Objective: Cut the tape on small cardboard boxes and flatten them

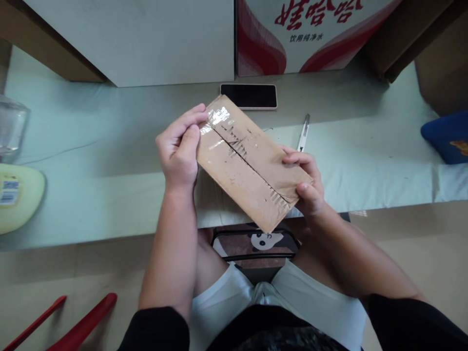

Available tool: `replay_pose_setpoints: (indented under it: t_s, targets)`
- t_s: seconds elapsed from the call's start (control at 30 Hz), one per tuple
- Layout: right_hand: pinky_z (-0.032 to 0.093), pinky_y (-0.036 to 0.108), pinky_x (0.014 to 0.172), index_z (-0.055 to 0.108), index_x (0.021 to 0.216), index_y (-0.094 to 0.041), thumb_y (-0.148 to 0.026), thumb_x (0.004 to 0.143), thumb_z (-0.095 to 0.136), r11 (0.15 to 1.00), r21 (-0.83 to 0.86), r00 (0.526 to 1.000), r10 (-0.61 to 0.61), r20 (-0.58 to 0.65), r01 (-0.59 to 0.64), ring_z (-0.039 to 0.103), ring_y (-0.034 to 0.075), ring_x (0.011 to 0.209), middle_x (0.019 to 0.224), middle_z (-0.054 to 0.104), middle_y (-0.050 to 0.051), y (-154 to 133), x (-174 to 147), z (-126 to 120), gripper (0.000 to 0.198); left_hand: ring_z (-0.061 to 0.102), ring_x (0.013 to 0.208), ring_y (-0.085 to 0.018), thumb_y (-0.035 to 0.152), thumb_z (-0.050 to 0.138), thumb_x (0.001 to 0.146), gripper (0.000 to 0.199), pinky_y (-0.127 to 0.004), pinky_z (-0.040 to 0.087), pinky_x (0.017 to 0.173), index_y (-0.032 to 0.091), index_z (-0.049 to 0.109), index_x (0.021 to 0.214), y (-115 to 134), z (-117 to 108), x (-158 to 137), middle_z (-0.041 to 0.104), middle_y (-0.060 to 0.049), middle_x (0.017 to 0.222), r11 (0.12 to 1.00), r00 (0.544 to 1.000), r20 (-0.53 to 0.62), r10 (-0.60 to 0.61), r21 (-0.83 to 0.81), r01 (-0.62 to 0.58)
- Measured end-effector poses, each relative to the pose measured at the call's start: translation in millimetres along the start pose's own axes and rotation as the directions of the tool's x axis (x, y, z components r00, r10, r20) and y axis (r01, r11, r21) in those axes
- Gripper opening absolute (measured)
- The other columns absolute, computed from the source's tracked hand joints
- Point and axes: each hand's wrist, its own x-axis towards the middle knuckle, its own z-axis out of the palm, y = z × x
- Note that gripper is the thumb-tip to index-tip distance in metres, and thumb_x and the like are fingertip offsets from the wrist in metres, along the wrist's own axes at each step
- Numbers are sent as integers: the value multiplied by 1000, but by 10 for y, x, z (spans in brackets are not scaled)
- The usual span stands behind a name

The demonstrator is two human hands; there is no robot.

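Observation:
Between my two hands is a brown cardboard box (252, 165), held tilted over the table's front edge. A dark seam runs lengthwise along its upper face, with torn, scuffed patches and shiny clear tape at the far left end. My left hand (183, 146) grips the left end, thumb on top and fingers along the edge. At the near right corner my right hand (309, 183) pinches the box, its thumb and fingers on the face and side. The underside of the box is hidden. Behind it lies a phone (252, 96) with a dark screen, and a utility knife (303, 132) rests to the right.
A white carton (164, 44) and a red-and-white water carton (310, 39) line the back of the pale green tablecloth (109, 180). To the left are a clear container (10, 124) and a yellow-green bottle (18, 197). A blue container (448, 136) stands far right.

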Motion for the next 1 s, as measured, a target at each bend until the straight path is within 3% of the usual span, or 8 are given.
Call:
replay_pose_setpoints:
  t_s: [0.17,0.43,0.6,0.73,0.8,0.9,1.0]
  targets:
    - [52,54,106,66,111,-31,-71,83,59,995,-91,997,-50,-63,44,62,31,124,129,66,5,58,-5,-3,50,74,110,-22,18,63,89,22,-50,54,109,29,82,94,-5,-14,5,81,2,108,1000,1000,-9,25,-11,-25]
    - [53,50,105,70,112,-32,-61,88,60,992,-100,992,-85,-90,76,64,28,121,125,70,4,-6,24,-27,38,70,119,-29,45,68,88,20,-55,49,114,30,80,91,-46,-36,-3,80,1,109,996,999,-31,-20,87,23]
    - [57,47,97,64,121,-31,-71,83,61,996,-80,994,32,-106,-41,67,28,113,124,68,6,4,11,-24,56,69,123,-30,43,65,88,20,-56,49,113,29,79,90,-29,-28,7,80,1,109,992,998,-45,-40,120,45]
    - [58,45,94,63,126,-31,-84,78,57,999,-34,997,7,-83,-9,67,27,111,124,68,6,80,9,-35,72,73,113,-27,32,67,83,15,-53,51,110,27,81,87,-36,-59,44,81,1,103,996,997,-48,-60,64,63]
    - [57,46,99,62,127,-30,-89,77,51,999,-41,997,-4,-78,1,67,28,115,125,68,6,116,18,-40,78,74,103,-25,25,67,79,15,-51,53,105,25,82,84,-35,-79,70,81,0,95,996,991,-98,-93,5,94]
    - [54,47,104,62,126,-28,-84,86,44,996,-87,997,12,-77,-19,66,28,117,123,69,6,153,37,-48,71,70,78,-19,22,65,75,15,-43,56,89,22,80,77,-43,-141,113,78,-1,78,984,949,-258,-180,-46,174]
    - [57,43,92,65,120,-27,-76,93,42,982,-146,991,114,-63,-122,68,23,98,108,70,5,191,46,-57,60,64,75,-16,24,62,79,18,-36,54,82,18,78,82,-130,-312,155,76,-2,78,975,902,-372,-220,-67,210]
